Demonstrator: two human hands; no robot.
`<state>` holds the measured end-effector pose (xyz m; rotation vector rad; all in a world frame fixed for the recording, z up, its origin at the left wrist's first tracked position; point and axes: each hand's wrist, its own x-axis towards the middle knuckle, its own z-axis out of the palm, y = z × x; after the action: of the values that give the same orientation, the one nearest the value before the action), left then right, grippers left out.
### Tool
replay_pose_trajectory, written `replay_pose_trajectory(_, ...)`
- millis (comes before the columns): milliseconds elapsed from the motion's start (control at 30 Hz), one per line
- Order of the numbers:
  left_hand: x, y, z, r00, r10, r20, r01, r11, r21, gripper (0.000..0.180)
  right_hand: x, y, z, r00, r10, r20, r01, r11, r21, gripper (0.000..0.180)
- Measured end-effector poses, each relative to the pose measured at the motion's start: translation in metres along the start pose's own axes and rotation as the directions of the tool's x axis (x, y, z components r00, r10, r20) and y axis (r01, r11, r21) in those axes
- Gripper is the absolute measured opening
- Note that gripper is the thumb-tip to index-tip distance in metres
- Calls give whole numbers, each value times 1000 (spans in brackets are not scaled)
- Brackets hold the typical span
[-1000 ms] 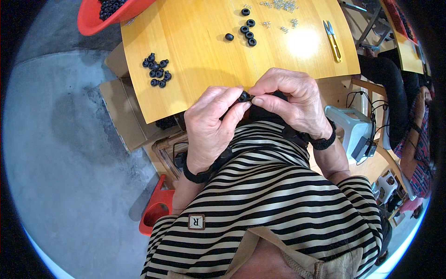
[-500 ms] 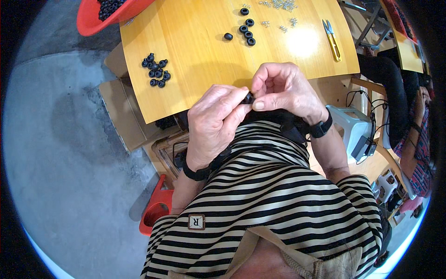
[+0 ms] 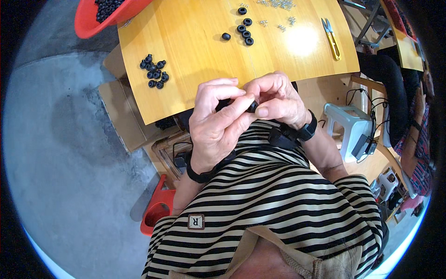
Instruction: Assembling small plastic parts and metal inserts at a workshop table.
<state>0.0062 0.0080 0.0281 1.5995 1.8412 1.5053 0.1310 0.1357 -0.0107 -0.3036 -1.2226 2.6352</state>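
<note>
Between the fingertips of both hands, just off the near edge of the table, is a small round black part [image 3: 253,107]; my fingers cover most of it. My left hand [image 3: 211,128] pinches it with thumb and forefinger from the left. From the right, my right hand [image 3: 277,100] closes thumb and fingers against the same piece. Ahead on the wooden table [image 3: 195,51] lie several thick black rings [image 3: 246,34] in a loose row, with a rounded black piece [image 3: 226,36] beside them. To the left sits a cluster of black knobbed pieces [image 3: 156,74].
Small silver metal bits [image 3: 281,4] are scattered at the far side. Yellow-handled thread snips [image 3: 331,39] lie at the right. A red basin [image 3: 87,27] of black parts stands far left. Beside the table are a cardboard box [image 3: 118,109], a pale stool [image 3: 348,125] and a seated person [image 3: 416,139].
Both hands have dropped slightly toward my body with the black part. My right hand's fingers have come down closer over it, nearer my left fingertips.
</note>
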Motion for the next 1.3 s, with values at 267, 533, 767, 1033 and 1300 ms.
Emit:
replay_pose_trajectory(267,-6,-1,10,997,-35,-65,32,999,-38,40,0,7,9,995,84,-59,-79,992,94,9)
replay_pose_trajectory(533,-9,-7,7,1000,20,-6,-21,997,-69,32,-5,5,8,981,189,49,-195,962,190,16)
replay_pose_trajectory(767,-9,-7,10,1000,2,-7,-3,996,-94,32,0,17,1,963,234,135,-264,922,284,25)
replay_pose_trajectory(1033,-12,-9,8,998,-39,-51,34,994,-107,37,1,16,5,981,180,78,-193,955,223,24)
replay_pose_trajectory(1300,-9,-7,6,999,-16,-31,13,995,-100,31,1,11,17,992,125,25,-127,971,202,20)
